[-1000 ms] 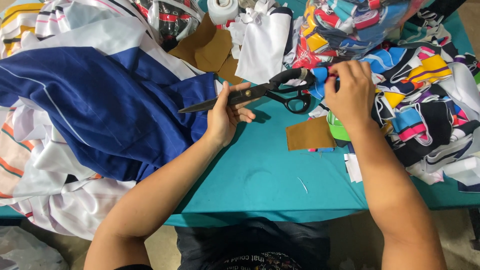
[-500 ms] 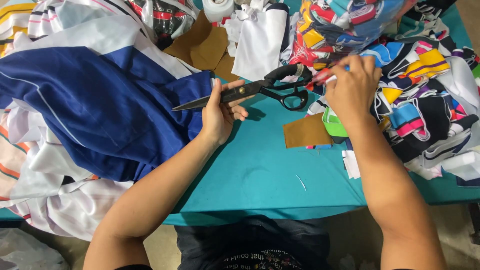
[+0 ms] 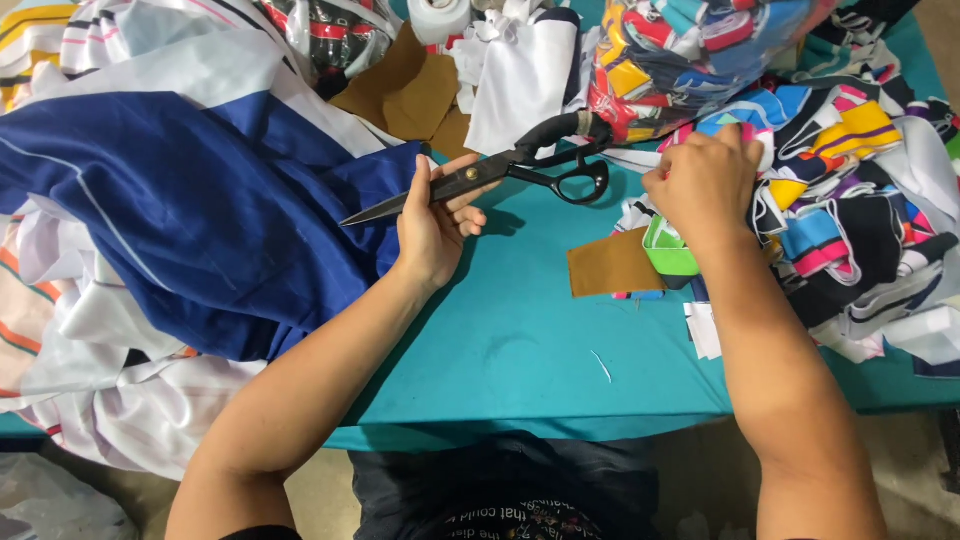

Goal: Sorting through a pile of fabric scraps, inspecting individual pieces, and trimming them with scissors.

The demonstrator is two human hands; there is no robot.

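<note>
A wide teal table (image 3: 520, 340) was covered at both ends with cloth. On the left side a big blue cloth (image 3: 190, 220) with thin white lines was spread over white and striped cloth (image 3: 90, 340). On the right side a heap of colourful cloth pieces (image 3: 850, 190) was piled up (many of them with stripes). Brown cardboard sheets (image 3: 410, 95) were laid at the far edge, and one smaller brown piece (image 3: 612, 265) was placed on the table near the right wrist, beside a small green object (image 3: 668, 250). The black scissors (image 3: 480, 175) were held by the blades in the left hand (image 3: 435, 225), fingers closed around them, with the point over the blue cloth and the handles raised over the table. The right hand (image 3: 705, 180) was closed on the colourful pieces, well apart from the scissors.
</note>
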